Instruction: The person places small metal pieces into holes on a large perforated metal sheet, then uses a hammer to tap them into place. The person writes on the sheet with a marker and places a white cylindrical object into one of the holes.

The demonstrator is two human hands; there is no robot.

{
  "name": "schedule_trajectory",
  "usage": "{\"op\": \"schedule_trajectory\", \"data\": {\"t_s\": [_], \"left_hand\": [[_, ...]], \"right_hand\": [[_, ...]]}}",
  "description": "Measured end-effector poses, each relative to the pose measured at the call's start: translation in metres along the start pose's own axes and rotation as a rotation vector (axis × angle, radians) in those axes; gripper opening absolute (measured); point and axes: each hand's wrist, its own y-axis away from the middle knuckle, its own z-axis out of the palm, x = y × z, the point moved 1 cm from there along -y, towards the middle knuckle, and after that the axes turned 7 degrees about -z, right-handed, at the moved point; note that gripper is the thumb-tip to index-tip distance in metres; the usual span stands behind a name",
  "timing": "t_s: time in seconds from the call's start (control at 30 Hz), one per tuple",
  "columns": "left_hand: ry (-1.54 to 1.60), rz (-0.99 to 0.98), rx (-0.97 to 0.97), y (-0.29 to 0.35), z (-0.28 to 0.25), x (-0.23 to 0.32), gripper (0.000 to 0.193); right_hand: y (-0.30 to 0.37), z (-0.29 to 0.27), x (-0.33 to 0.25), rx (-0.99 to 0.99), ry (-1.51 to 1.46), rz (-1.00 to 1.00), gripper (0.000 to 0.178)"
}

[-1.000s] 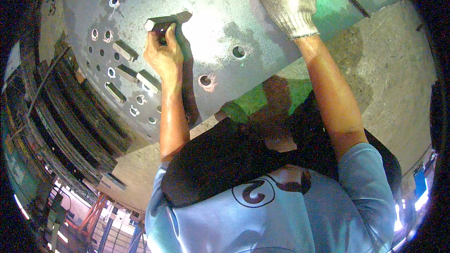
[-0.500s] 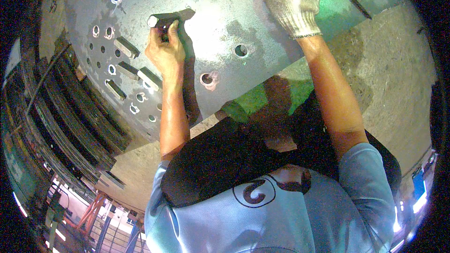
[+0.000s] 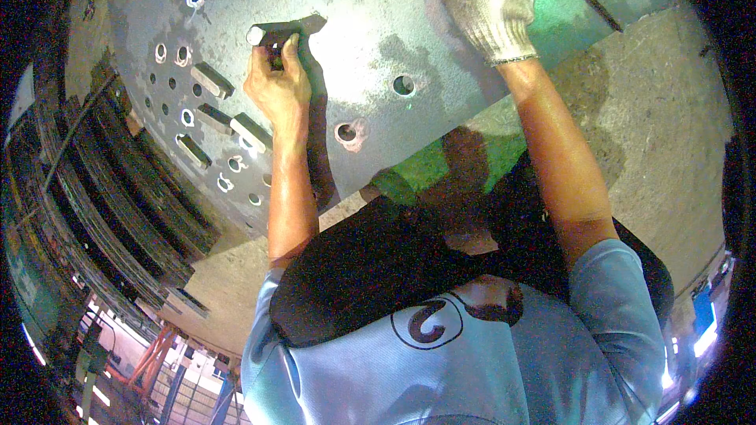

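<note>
Steel plate [image 3: 370,39]: large grey sheet with round holes and slots, lying across the concrete floor [image 3: 646,134].
Right hand [image 3: 490,1]: in a white knit glove, laid flat and open on the plate's far part, gripping nothing.
Left hand [image 3: 277,85]: bare, fingers closed around a short grey metal bar [image 3: 272,32].
Metal bar: on the plate's upper left, above the slots.

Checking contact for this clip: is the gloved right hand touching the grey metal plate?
Touching. The head view shows the gloved right hand pressed flat on the grey metal plate, no gap visible.
</note>
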Motion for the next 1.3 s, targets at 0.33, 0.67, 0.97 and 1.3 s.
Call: {"op": "schedule_trajectory", "data": {"t_s": [0.33,0.67,0.97,1.3], "left_hand": [[-0.020,0.018,0.017,0.003,0.000,0.000,0.022],[0.044,0.052,0.071,0.003,0.000,0.004,0.017],[0.044,0.029,0.036,0.007,-0.009,-0.004,0.019],[0.237,-0.086,0.105,0.053,-0.058,-0.006,0.014]], "right_hand": [[0.000,0.002,0.000,-0.001,-0.007,-0.008,0.033],[-0.005,0.003,-0.006,0.025,0.004,0.006,0.029],[0.003,0.020,0.010,-0.078,0.058,0.023,0.036],[-0.004,0.020,-0.015,-0.094,0.131,-0.047,0.047]]}}
